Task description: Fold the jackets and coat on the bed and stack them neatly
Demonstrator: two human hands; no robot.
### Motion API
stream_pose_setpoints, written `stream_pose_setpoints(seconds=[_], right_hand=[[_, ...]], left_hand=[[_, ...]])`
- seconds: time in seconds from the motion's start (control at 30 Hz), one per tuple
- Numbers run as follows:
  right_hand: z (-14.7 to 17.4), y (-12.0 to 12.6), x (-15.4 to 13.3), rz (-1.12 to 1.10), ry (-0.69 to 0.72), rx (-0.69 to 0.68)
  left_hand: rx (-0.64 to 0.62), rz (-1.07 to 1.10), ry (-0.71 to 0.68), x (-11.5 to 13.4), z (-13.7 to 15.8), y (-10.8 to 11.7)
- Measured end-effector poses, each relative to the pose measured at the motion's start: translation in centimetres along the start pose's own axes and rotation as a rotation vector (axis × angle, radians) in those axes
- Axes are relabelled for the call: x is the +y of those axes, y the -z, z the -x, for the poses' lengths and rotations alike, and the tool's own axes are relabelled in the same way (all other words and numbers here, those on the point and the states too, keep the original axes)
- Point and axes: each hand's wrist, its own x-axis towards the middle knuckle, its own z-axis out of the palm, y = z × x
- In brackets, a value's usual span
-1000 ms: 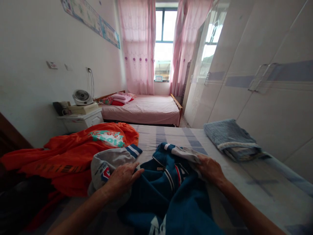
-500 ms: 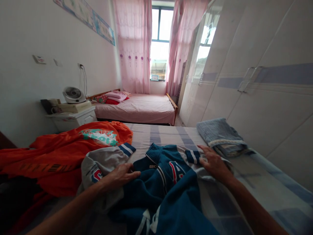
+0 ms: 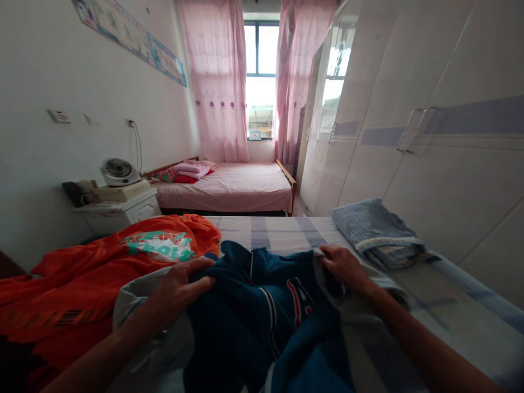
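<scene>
A teal zip jacket with grey sleeves and a red-and-white letter patch lies before me on the striped bed. My left hand pinches its left shoulder, thumb and fingers on either side of the cloth. At the opposite shoulder, my right hand is closed on the jacket where teal meets grey. Between the hands the collar stands up a little, and the cloth is drawn taut along the shoulders. The lower part of the jacket runs out of view at the bottom.
An orange garment with a printed patch lies to the left. Folded blue-grey cloth rests on the bed at right. Beyond are a pink-covered bed, a fan on a nightstand, and a white wardrobe.
Both hands have gone from resting over the jacket to gripping its shoulders. The collar and shoulders are raised and spread, and the striped cuffs no longer lie on top. The view has shifted slightly.
</scene>
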Motion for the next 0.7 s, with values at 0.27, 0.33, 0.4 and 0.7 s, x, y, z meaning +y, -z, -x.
stream_pose_setpoints(seconds=[0.27, 0.33, 0.4, 0.7], right_hand=[[-7.1, 10.4, 3.3, -0.236, -0.214, 0.415], [-9.8, 10.3, 3.4, -0.136, -0.279, 0.449], [-11.2, 9.0, 2.8, -0.087, -0.266, 0.437], [3.4, 2.0, -2.7, -0.309, 0.222, -0.072]], left_hand=[[0.4, -0.516, -0.325, 7.0, -9.0, 3.9], [0.458, -0.7, -0.29, 7.6, -12.7, 3.0], [0.465, -0.787, -0.266, 7.3, -15.2, 1.5], [-0.102, -0.54, -0.287, -2.2, -1.8, -6.0]])
